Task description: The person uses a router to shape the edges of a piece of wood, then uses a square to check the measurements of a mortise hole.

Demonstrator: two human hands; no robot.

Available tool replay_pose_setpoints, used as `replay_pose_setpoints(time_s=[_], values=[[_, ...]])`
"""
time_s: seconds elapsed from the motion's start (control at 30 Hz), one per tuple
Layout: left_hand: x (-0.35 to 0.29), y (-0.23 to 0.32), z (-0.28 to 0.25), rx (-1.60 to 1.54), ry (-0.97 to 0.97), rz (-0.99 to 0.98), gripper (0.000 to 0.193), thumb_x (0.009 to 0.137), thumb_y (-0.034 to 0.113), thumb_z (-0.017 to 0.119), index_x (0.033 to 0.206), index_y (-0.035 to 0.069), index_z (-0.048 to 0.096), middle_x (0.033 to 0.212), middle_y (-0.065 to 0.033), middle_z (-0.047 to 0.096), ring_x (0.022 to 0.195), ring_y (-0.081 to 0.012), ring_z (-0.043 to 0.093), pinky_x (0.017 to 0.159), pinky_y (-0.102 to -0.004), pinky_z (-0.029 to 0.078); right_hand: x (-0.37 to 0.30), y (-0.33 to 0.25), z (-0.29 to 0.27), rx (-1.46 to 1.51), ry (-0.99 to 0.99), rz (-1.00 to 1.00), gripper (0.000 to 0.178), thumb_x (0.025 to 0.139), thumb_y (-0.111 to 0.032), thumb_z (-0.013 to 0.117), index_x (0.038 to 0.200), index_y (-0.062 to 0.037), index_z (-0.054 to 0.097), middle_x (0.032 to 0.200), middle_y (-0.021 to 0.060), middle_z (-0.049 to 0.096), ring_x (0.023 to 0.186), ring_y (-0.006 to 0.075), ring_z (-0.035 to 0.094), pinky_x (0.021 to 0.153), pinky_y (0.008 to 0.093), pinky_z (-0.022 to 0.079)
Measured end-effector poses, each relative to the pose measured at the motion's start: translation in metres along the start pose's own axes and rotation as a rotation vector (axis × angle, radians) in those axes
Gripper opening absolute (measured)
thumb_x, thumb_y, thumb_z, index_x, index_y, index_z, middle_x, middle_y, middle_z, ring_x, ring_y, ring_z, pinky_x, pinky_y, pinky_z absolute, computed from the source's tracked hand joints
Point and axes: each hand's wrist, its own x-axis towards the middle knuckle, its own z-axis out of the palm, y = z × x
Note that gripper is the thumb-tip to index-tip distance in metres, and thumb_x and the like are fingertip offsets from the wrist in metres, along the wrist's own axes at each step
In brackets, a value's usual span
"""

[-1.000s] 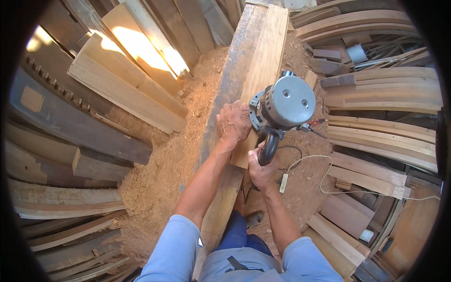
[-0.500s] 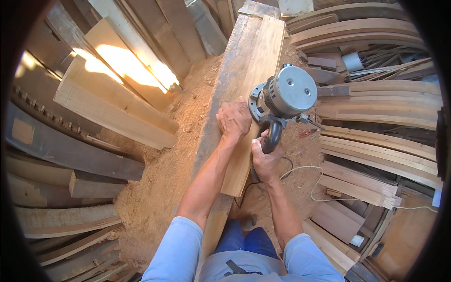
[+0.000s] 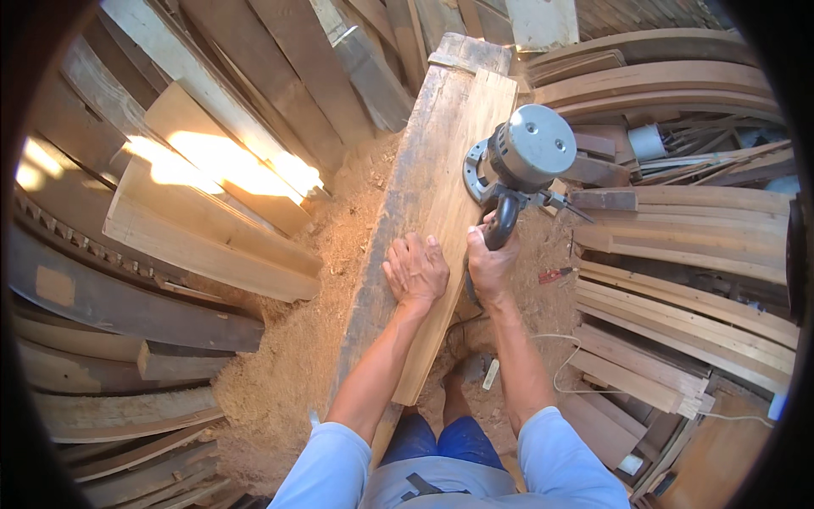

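Observation:
A handheld router (image 3: 536,148) with a round silver motor and a black side handle stands at the right edge of a light wooden board (image 3: 483,110). My right hand (image 3: 492,265) is closed around that black handle. My left hand (image 3: 415,270) rests palm down with fingers extended, nearer to me than the router and apart from it, over the board's left side. Beneath the board lies a longer, worn plank (image 3: 431,127). The router's bit is hidden from this side.
Sawdust (image 3: 280,373) covers the floor on the left. Curved timbers (image 3: 136,293) lean along the left side, and stacked boards (image 3: 695,216) fill the right. A red-handled tool (image 3: 555,275) lies near that stack. A pale cord (image 3: 564,360) crosses the floor.
The router has moved away from me along the board, with my right hand on its handle. A gap has opened between its base and my left hand. The whole view has shifted slightly.

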Motion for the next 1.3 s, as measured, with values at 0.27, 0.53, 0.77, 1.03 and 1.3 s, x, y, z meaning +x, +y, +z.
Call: replay_pose_setpoints(time_s=[0.27,0.53,0.77,1.03,1.3], values=[[0.003,0.004,0.001,0.058,-0.043,-0.003,0.034,0.094,0.039,0.048,0.097,0.006,0.051,0.094,-0.0192,0.052,0.092,-0.0368,0.052,0.078,-0.0497,0.038,0.121,0.021,0.005,0.067,-0.019,-0.028,0.019,0.084,0.002,0.062,0.099,-0.0067,0.054,0.074,-0.0039,0.052,0.058,0.0038,0.049,0.051,0.0222,0.040],[0.006,0.006,0.000,0.122,-0.085,-0.026,0.034,0.093,0.039,0.049,0.099,0.006,0.052,0.094,-0.0185,0.052,0.092,-0.0361,0.052,0.079,-0.0492,0.038,0.218,0.028,0.012,0.084,-0.040,0.020,0.012,0.081,-0.001,0.060,0.090,-0.0062,0.054,0.071,-0.0027,0.052,0.058,0.0067,0.052,0.049,0.0252,0.042],[0.008,0.011,0.002,0.155,-0.043,-0.019,0.031,0.093,0.039,0.049,0.095,0.007,0.052,0.093,-0.0179,0.053,0.091,-0.0356,0.052,0.080,-0.0497,0.038,0.294,0.049,0.005,0.111,0.046,-0.004,0.013,0.084,-0.009,0.065,0.093,-0.0040,0.058,0.066,0.0000,0.056,0.052,0.0088,0.053,0.048,0.0261,0.044],[0.003,0.006,0.011,0.204,0.054,0.023,0.029,0.094,0.035,0.048,0.092,0.007,0.051,0.087,-0.0181,0.053,0.085,-0.0369,0.052,0.074,-0.0496,0.039,0.300,0.079,-0.061,0.892,0.200,0.368,0.005,0.087,-0.009,0.060,0.085,-0.0069,0.055,0.062,0.0010,0.053,0.056,0.0141,0.053,0.057,0.0341,0.050],[0.009,0.001,0.013,0.156,0.004,0.053,0.030,0.096,0.034,0.047,0.091,0.005,0.050,0.087,-0.0193,0.053,0.084,-0.0393,0.051,0.073,-0.0518,0.039,0.197,0.249,-0.167,0.982,0.429,0.787,0.027,0.093,-0.015,0.047,0.067,-0.0107,0.045,0.060,0.0040,0.050,0.054,0.0224,0.052,0.060,0.0407,0.051]])
